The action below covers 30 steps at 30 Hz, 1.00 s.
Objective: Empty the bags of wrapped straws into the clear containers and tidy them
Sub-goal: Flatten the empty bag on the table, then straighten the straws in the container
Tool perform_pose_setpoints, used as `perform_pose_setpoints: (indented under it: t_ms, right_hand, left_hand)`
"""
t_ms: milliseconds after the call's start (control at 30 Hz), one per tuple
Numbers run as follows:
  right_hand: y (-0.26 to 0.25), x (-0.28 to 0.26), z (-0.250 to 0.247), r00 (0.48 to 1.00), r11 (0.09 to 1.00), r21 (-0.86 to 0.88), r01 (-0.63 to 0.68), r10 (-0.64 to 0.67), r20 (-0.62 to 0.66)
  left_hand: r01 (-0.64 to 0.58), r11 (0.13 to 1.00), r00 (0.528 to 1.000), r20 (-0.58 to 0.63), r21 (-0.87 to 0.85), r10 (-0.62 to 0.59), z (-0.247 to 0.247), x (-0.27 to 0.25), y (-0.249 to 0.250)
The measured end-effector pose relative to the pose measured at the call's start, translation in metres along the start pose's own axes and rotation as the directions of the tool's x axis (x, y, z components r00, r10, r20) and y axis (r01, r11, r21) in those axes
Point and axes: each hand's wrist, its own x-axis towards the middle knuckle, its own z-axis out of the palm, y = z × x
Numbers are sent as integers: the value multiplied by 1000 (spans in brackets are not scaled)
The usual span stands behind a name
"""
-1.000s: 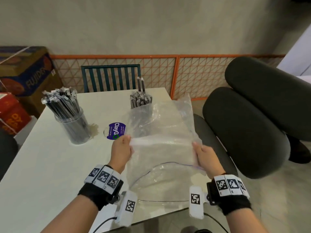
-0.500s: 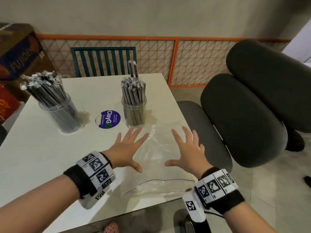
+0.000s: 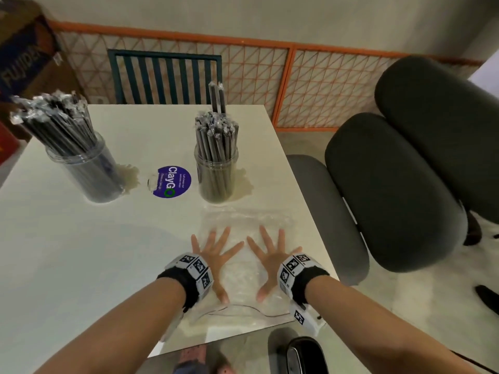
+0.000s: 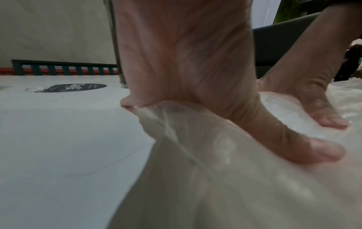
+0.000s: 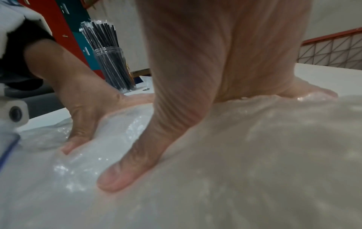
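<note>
1. I see my left hand [image 3: 213, 256] lying flat on the empty clear zip bag [image 3: 244, 268], fingers spread wide, thumb pointing inward
2. My right hand [image 3: 272, 255] lies just beside it on the same bag, palm down and fingers fanned out; the two thumbs are near each other but apart
3. The bag lies flattened on the white counter [image 3: 81, 252] at its near right corner, its zip edge with a thin dark line curving along the counter's near edge
4. In the left wrist view, my left thumb presses into the crinkled plastic and a ridge of film rises under the palm
5. The nearer clear container [image 3: 216, 176] stands upright just beyond the bag, packed with wrapped straws [image 3: 216, 136], two sticking up above the rest
6. The left container [image 3: 89, 174] stands well apart, its straws [image 3: 54, 120] leaning left
7. A round purple ClayGo sticker [image 3: 172, 181] sits on the counter between the containers
8. Dark padded chairs [image 3: 391, 190] stand at the right of the counter
</note>
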Motion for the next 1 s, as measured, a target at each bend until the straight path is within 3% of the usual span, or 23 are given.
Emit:
perform_pose_setpoints:
  t_ms: [133, 200, 267, 333, 467, 533, 600, 733, 800, 900, 1000]
  right_hand:
    - [3, -5, -39, 994, 1000, 13, 23, -25, 108]
    - [4, -11, -79, 998, 992, 125, 25, -33, 55]
    - [7, -20, -121, 998, 966, 258, 3, 13, -60]
    - [4, -28, -163, 978, 927, 372, 45, 35, -207]
    - [-16, -20, -212, 829, 771, 552, 318, 57, -557]
    - [-33, -9, -216, 777, 676, 609, 415, 83, -623]
    - [-50, 6, -211, 749, 615, 648, 449, 137, -648]
    - [-70, 32, -201, 687, 518, 694, 500, 249, -682]
    - [-68, 42, -198, 673, 502, 699, 510, 273, -687]
    - [-71, 46, -199, 650, 489, 690, 534, 284, -704]
    - [-75, 51, -199, 660, 443, 712, 545, 297, -690]
  left_hand:
    - [-56, 983, 993, 93, -174, 73, -44, -18, -6]
    - [-144, 931, 988, 10, -334, 157, -80, -37, -24]
    - [-226, 829, 974, -132, -512, 184, -113, -61, -48]
    - [-255, 743, 961, -245, -618, 126, -145, -83, -75]
    - [-241, 671, 923, -379, -701, -64, -192, -82, -127]
    - [-257, 651, 895, -431, -714, -119, -207, -64, -140]
    - [-306, 615, 888, -451, -727, -91, -217, -45, -140]
    - [-424, 394, 887, -461, -815, 1, -234, -23, -125]
    - [-451, 323, 886, -462, -832, 47, -239, -14, -121]
    - [-475, 322, 879, -462, -819, 122, -247, -1, -122]
    - [-497, 327, 868, -451, -804, 210, -250, 8, -121]
